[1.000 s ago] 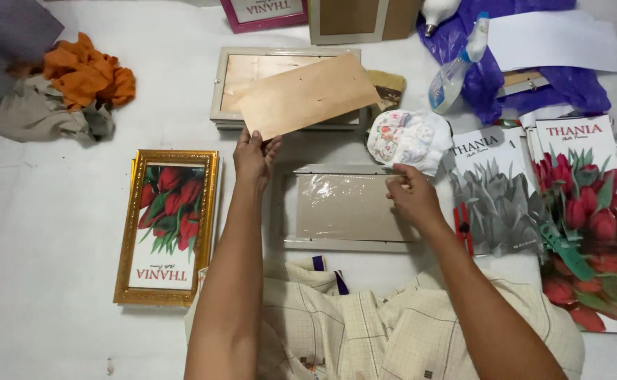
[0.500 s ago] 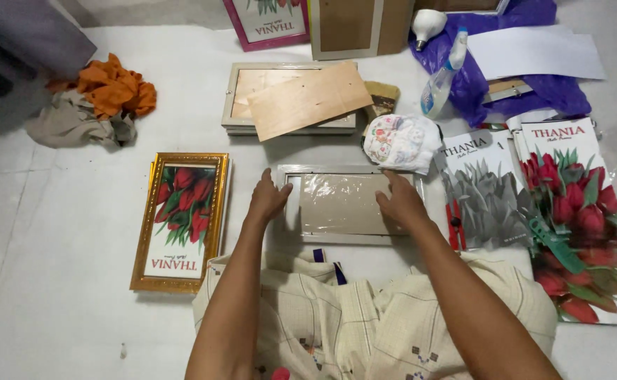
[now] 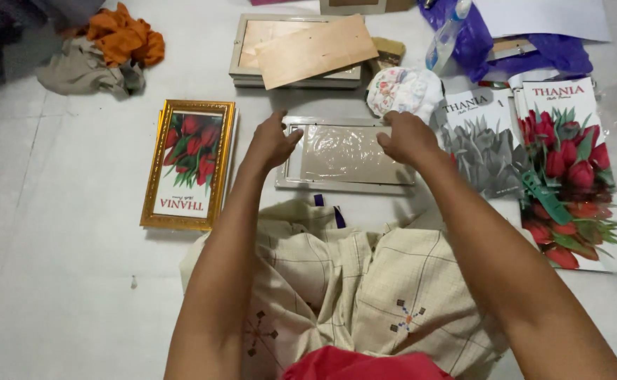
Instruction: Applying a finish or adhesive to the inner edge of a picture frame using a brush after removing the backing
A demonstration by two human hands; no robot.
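A pale grey picture frame point(image 3: 347, 156) is laid flat on the floor point(image 3: 62, 281) directly in front of the person, with a sheet of clear film or glass seen across its opening. The left hand point(image 3: 270, 144) is placed at the frame's left edge, fingers spread and unclenched, touching the rim rather than closed around it; the right hand point(image 3: 407, 137) is set at the upper right corner in the same loose manner, though whether anything is pinched under it cannot be told. The frame is judged light and stiff, its glazing likely slippery and breakable, so it is best taken by the two short side rails and kept level. A gold frame with red tulips point(image 3: 189, 165) lies just to the left, printed tulip sheets point(image 3: 562, 155) are spread to the right, and a stacked frame with a wooden board point(image 3: 308, 53) sits beyond. Open floor is left mainly on the near left side.
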